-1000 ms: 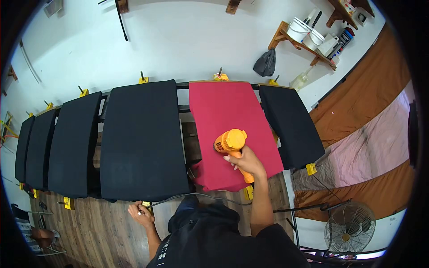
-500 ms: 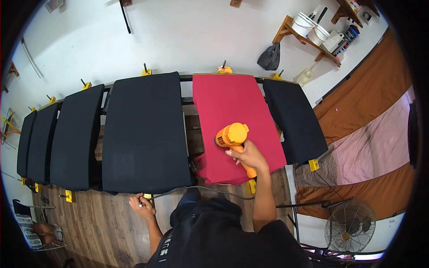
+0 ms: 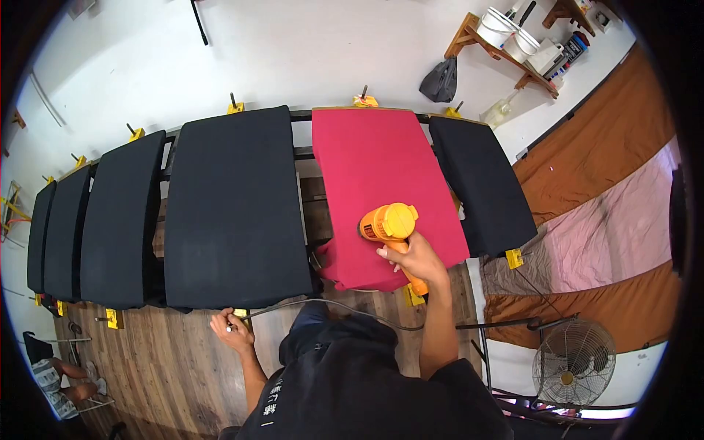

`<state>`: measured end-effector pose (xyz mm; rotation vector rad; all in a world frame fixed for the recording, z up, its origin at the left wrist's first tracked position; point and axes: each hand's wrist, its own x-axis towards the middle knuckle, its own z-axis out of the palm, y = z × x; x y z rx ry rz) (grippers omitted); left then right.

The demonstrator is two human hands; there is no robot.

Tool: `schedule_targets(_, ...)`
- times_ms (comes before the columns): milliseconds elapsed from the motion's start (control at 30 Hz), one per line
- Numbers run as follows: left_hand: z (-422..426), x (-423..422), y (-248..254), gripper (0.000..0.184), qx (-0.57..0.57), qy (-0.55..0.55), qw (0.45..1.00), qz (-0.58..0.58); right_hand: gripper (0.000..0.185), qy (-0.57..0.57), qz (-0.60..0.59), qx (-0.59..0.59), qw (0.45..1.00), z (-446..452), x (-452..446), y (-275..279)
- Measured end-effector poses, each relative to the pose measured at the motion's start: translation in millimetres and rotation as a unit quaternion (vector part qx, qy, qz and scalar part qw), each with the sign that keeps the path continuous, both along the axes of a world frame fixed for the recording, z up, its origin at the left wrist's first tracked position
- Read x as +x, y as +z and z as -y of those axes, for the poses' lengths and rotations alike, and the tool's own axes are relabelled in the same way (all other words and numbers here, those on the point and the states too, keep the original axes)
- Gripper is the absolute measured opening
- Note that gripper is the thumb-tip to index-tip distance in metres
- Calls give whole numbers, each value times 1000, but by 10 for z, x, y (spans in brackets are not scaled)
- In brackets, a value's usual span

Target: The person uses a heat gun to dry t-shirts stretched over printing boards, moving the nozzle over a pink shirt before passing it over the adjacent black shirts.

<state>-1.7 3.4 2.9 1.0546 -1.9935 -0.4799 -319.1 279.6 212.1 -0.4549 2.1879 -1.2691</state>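
My right hand (image 3: 416,262) is wrapped round the handle of a yellow-orange heat gun (image 3: 390,222), held above the lower half of a red shirt (image 3: 381,161) stretched over a board. The gun's nozzle points left. My left hand (image 3: 233,330) is closed just below the front edge of a board covered in black fabric (image 3: 233,213). A dark power cord (image 3: 359,312) runs from that hand across my body towards the right. A small white tip shows between the left fingers; what it belongs to is unclear.
More black-covered boards (image 3: 121,220) line the rack on the left, another (image 3: 480,187) on the right. Yellow clamps (image 3: 112,318) stick out below. A metal fan (image 3: 573,363) stands at lower right, near brown and pink cloth (image 3: 587,271). A seated person's legs (image 3: 73,381) show at lower left.
My view has shifted slightly, so the boards sit a little higher. The heat gun has moved a little right over the red fabric. Both hands keep their grip.
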Motion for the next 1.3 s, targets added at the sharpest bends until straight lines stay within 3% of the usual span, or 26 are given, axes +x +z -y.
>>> schedule_targets(67, 1, 24, -17, 11, -2, -1, 1000, 6, 57, -18, -43, -23, 999, -65, 44, -139)
schedule_targets(167, 21, 7, -27, 11, 2, -1, 1000, 5, 56, 6, 2, 21, 1000, -143, 120, 25)
schedule_targets(267, 14, 5, -3, 10, -4, -4, 1000, 4, 45, -35, -11, -3, 999, -152, 265, 75)
schedule_targets(367, 5, -7, 16, 11, -2, -5, 1000, 5, 52, 1, 14, 15, 1000, -270, 281, 55)
schedule_targets(467, 8, 2, 13, 11, -2, -5, 1000, 4, 47, -20, -48, -34, 998, -304, 357, -50)
schedule_targets(667, 14, 2, 0, 11, -4, -7, 1000, 7, 41, -28, 29, 11, 999, -367, 487, 81)
schedule_targets(767, 14, 8, -6, 12, -5, -10, 1000, 8, 41, -13, -35, 23, 999, -402, 552, 87)
schedule_targets(1300, 4, -4, 21, 17, 6, -11, 1000, 23, 41, 2, -15, 31, 999, -540, 611, -57)
